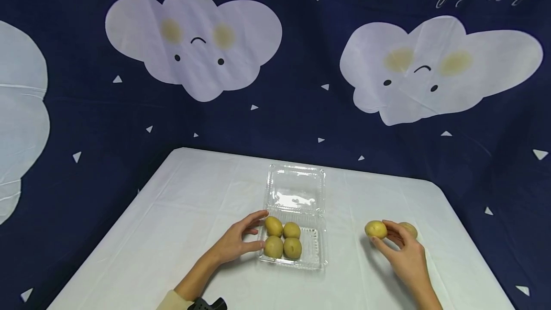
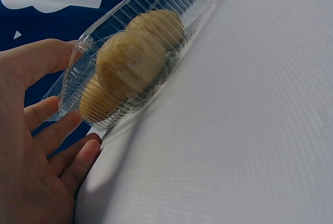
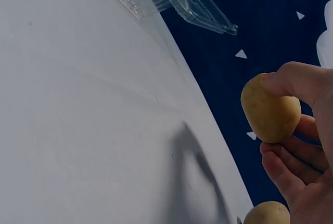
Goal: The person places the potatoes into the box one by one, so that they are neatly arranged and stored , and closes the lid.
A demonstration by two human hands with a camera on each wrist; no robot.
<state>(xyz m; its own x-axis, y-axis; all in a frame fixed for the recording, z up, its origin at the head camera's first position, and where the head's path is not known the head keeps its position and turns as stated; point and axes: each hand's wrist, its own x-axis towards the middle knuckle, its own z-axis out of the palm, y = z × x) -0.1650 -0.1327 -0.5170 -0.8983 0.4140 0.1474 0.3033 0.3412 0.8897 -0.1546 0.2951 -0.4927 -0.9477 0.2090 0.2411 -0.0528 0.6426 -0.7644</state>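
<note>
A clear plastic clamshell container [image 1: 318,264] stands on the table with its lid [image 1: 297,188] folded back. Several potatoes [image 1: 292,249] sit grouped in the left part of its base. My left hand [image 1: 234,240] is at the container's left side, fingers spread, thumb and fingertips right at the rim; the left wrist view shows the clear wall beside the fingers [image 2: 57,130]. Off to the right, my right hand [image 1: 404,252] pinches a potato [image 3: 270,108] between thumb and fingers, above the table. Another potato [image 1: 409,229] lies behind that hand, partly hidden by it.
The table [image 1: 193,190] has a white cover. A dark blue cloth with cloud prints [image 1: 193,42] hangs behind it and along its sides. A dark band [image 1: 208,304] shows by the left sleeve.
</note>
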